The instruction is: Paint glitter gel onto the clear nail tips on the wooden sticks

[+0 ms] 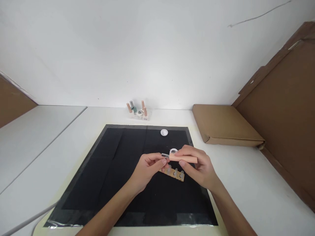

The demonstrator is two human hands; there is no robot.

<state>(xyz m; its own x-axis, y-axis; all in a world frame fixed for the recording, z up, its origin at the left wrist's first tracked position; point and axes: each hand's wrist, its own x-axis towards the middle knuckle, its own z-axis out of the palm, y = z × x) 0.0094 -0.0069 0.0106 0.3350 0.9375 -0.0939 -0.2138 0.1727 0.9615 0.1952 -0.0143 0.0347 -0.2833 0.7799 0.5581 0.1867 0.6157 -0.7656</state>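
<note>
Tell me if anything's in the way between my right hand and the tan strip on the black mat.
Nothing visible stands between your right hand, holding the peach handle, and the strip's right end. Your left hand covers its left end in this view.

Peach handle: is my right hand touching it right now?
Touching. The head view shows the right hand pinching the peach handle, thumb below and fingers above.

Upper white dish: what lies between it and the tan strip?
Head view: below the upper white dish come the lower dish, partly hidden, and the peach handle in the right hand, before the tan strip.
</note>
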